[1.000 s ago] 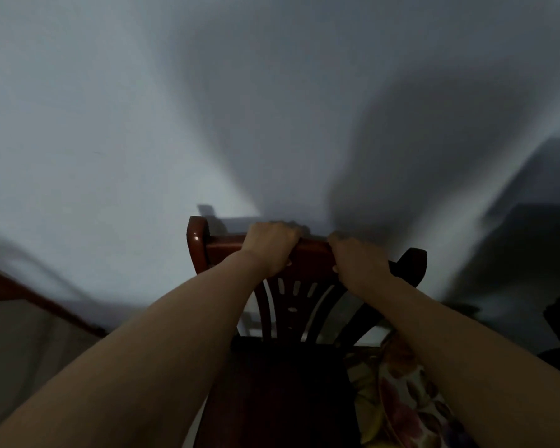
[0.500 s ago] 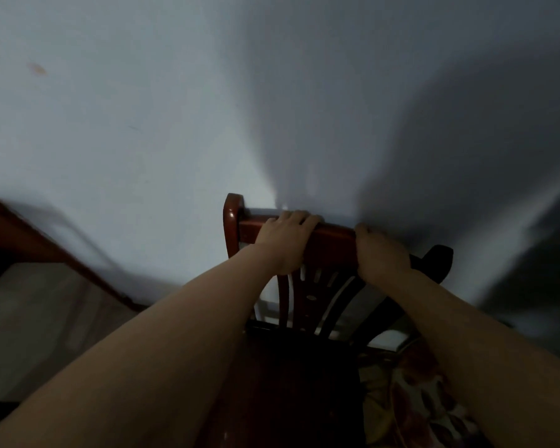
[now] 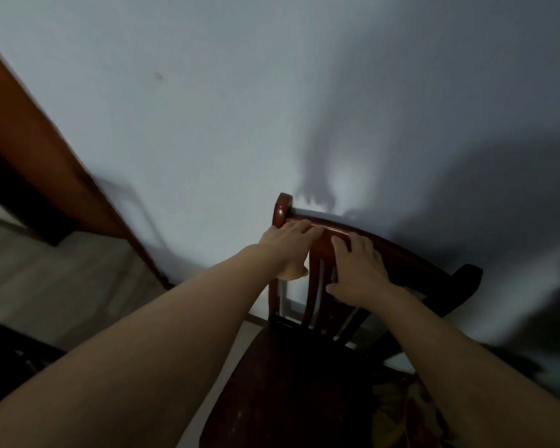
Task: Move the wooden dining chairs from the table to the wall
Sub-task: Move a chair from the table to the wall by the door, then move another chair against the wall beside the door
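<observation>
A: Near field, six o'clock. Chair seat (image 3: pixel 291 392), dark wood. Patterned fabric (image 3: pixel 401 412) at five o'clock, just beside the seat; can't tell what it is.

B: Hands?

A: Both on the chair (image 3: pixel 324 286) top rail. Left hand (image 3: pixel 288 245) curled over it near the left post. Right hand (image 3: pixel 358 270) laid flatter, fingers spread on the rail and slats. Looser hold, I judge.

B: Chair position?

A: Centre, backrest close against the wall (image 3: pixel 272 108) at twelve o'clock; contact unclear.

B: Risks?

A: Rail could knock the wall and scuff the paint if pushed further. Knuckles may get pinched between. Right hand's light grip might let the chair twist.

B: Count?

A: One chair, two hands, one wall. Wooden frame (image 3: pixel 36 147) at ten o'clock, one.
</observation>
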